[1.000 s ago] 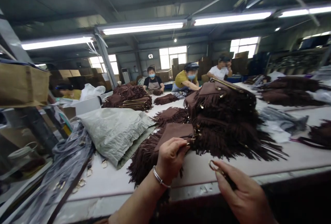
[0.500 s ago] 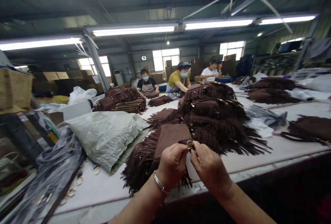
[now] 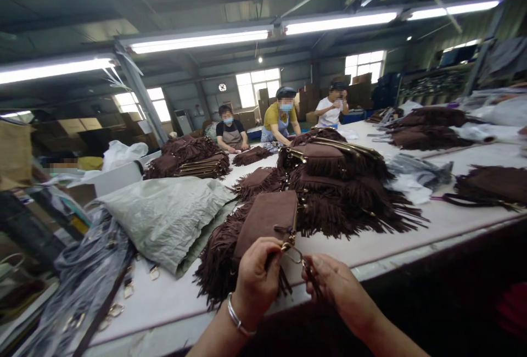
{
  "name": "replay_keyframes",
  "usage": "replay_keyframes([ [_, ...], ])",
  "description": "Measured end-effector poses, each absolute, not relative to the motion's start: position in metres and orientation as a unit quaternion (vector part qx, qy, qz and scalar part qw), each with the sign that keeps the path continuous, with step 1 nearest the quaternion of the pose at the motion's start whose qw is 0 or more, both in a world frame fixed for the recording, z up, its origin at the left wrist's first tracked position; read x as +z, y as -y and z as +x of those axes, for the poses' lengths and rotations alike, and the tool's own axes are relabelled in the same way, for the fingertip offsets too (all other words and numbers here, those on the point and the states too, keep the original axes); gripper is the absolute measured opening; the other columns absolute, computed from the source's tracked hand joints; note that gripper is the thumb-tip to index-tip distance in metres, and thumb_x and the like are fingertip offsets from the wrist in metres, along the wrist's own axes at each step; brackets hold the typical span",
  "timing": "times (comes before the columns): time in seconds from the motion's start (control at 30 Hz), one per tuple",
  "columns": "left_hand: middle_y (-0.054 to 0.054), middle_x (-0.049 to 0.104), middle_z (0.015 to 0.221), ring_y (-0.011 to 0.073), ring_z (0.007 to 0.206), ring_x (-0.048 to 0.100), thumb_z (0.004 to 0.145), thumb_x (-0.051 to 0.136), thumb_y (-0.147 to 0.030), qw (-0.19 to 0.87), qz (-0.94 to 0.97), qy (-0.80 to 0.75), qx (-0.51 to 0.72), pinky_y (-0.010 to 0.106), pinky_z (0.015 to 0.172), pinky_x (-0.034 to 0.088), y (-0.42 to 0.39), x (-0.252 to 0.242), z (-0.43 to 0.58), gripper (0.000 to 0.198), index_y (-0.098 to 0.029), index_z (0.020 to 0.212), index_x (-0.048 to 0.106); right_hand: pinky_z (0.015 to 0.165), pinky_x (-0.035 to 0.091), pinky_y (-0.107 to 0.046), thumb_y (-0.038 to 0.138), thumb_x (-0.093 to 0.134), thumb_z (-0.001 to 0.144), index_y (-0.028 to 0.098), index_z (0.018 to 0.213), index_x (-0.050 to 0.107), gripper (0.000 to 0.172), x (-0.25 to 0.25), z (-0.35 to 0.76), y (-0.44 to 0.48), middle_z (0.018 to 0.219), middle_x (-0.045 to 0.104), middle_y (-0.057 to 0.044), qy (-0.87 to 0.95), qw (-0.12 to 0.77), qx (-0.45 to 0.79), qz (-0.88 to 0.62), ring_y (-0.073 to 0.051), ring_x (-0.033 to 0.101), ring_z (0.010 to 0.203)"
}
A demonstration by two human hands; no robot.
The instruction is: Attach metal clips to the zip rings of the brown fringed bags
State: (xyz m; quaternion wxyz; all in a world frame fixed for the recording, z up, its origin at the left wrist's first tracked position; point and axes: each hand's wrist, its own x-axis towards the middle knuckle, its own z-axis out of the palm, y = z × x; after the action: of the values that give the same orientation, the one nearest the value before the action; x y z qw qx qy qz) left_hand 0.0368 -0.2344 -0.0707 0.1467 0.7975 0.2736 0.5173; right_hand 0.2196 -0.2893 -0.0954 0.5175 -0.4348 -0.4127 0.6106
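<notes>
A brown fringed bag [image 3: 265,217] with a brass zip along its right edge lies in front of me on the table. My left hand [image 3: 258,274] is closed at its near corner, thumb and fingers pinching the hardware there. A brass ring [image 3: 293,254] spans the gap between my two hands. My right hand [image 3: 331,283] is closed on a short dark brown strap [image 3: 312,277] hanging from the ring's right side. My fingers partly hide the strap and the corner hardware.
Stacked brown fringed bags [image 3: 329,181] stand just beyond, with another stack [image 3: 185,159] at far left. A grey-green sheet [image 3: 164,214] and plastic-wrapped straps with metal buckles [image 3: 94,269] lie to the left. Several people sit across the white table [image 3: 395,250].
My hands have come lower and slightly apart, and the brass ring now shows between them. The bag's near corner has turned toward me, showing the zip. My view has shifted slightly.
</notes>
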Motion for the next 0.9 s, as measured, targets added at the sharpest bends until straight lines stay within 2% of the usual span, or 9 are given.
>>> replay_keyframes([
  [0.1,0.007,0.066,0.099,0.0175,0.090,0.064,0.086,0.054,-0.004,0.143,0.814,-0.262,0.498,0.032,0.079,0.057,0.250,-0.086,0.037,0.023,-0.022,0.099,0.059,0.058,0.046,-0.024,0.056,0.056,0.087,0.017,0.099,0.060,0.041,-0.090,0.213,0.281,0.084,0.064,-0.003,0.350,0.543,0.678,-0.351,-0.013,0.060,0.067],
  [0.23,0.009,0.064,0.102,0.0196,0.095,0.063,0.086,0.052,-0.004,0.187,0.844,-0.254,0.434,0.035,0.082,0.057,0.263,-0.084,0.037,0.024,-0.021,0.101,0.061,0.052,0.041,-0.023,0.044,0.071,0.077,0.016,0.090,0.060,0.033,-0.096,0.205,0.275,0.064,0.058,0.003,0.426,0.542,0.596,-0.412,-0.011,0.053,0.057],
  [0.33,0.013,0.059,0.119,0.0203,0.098,0.063,0.087,0.053,-0.009,0.208,0.851,-0.297,0.381,0.036,0.084,0.057,0.259,-0.068,0.038,0.032,-0.021,0.116,0.058,0.063,0.048,-0.026,0.036,0.066,0.081,0.018,0.100,0.061,0.027,-0.108,0.199,0.279,0.078,0.066,0.000,0.465,0.547,0.532,-0.449,-0.016,0.061,0.072],
  [0.43,0.013,0.052,0.134,0.0224,0.108,0.059,0.088,0.055,-0.014,0.159,0.885,-0.321,0.297,0.040,0.094,0.054,0.249,-0.055,0.044,0.045,-0.023,0.132,0.051,0.070,0.050,-0.029,0.031,0.061,0.083,0.019,0.108,0.061,0.028,-0.119,0.198,0.284,0.089,0.069,-0.003,0.494,0.543,0.470,-0.491,-0.018,0.063,0.080],
  [0.53,0.009,0.064,0.110,0.0224,0.099,0.060,0.090,0.055,-0.019,0.087,0.914,-0.325,0.228,0.038,0.086,0.054,0.242,-0.052,0.054,0.030,-0.023,0.119,0.061,0.065,0.048,-0.027,0.028,0.060,0.082,0.020,0.107,0.062,0.026,-0.126,0.201,0.284,0.085,0.068,-0.001,0.506,0.536,0.432,-0.519,-0.016,0.060,0.072],
  [0.63,0.006,0.063,0.086,0.0211,0.083,0.058,0.090,0.057,-0.022,0.020,0.920,-0.323,0.220,0.037,0.075,0.053,0.242,-0.054,0.059,0.013,-0.021,0.100,0.066,0.063,0.048,-0.026,0.028,0.063,0.081,0.018,0.103,0.061,0.025,-0.127,0.204,0.284,0.082,0.066,-0.001,0.463,0.555,0.509,-0.467,-0.014,0.059,0.071],
  [0.7,0.007,0.062,0.088,0.0218,0.087,0.058,0.090,0.056,-0.021,0.003,0.922,-0.311,0.233,0.038,0.079,0.051,0.246,-0.057,0.060,0.009,-0.020,0.094,0.064,0.064,0.048,-0.025,0.031,0.067,0.079,0.017,0.102,0.061,0.028,-0.126,0.205,0.285,0.081,0.066,0.000,0.416,0.572,0.578,-0.408,-0.014,0.061,0.073],
  [0.8,0.009,0.062,0.099,0.0219,0.095,0.059,0.091,0.053,-0.018,0.039,0.916,-0.314,0.247,0.036,0.083,0.051,0.251,-0.063,0.059,0.008,-0.019,0.096,0.060,0.064,0.048,-0.025,0.033,0.071,0.075,0.016,0.102,0.062,0.033,-0.127,0.205,0.287,0.081,0.067,0.000,0.369,0.584,0.622,-0.369,-0.013,0.061,0.072],
  [0.9,0.008,0.062,0.096,0.0200,0.087,0.060,0.091,0.052,-0.017,0.062,0.909,-0.343,0.229,0.032,0.075,0.051,0.254,-0.068,0.056,0.010,-0.019,0.099,0.057,0.066,0.049,-0.025,0.033,0.073,0.075,0.016,0.103,0.063,0.034,-0.133,0.203,0.288,0.084,0.069,-0.001,0.362,0.585,0.621,-0.375,-0.013,0.063,0.075],
])
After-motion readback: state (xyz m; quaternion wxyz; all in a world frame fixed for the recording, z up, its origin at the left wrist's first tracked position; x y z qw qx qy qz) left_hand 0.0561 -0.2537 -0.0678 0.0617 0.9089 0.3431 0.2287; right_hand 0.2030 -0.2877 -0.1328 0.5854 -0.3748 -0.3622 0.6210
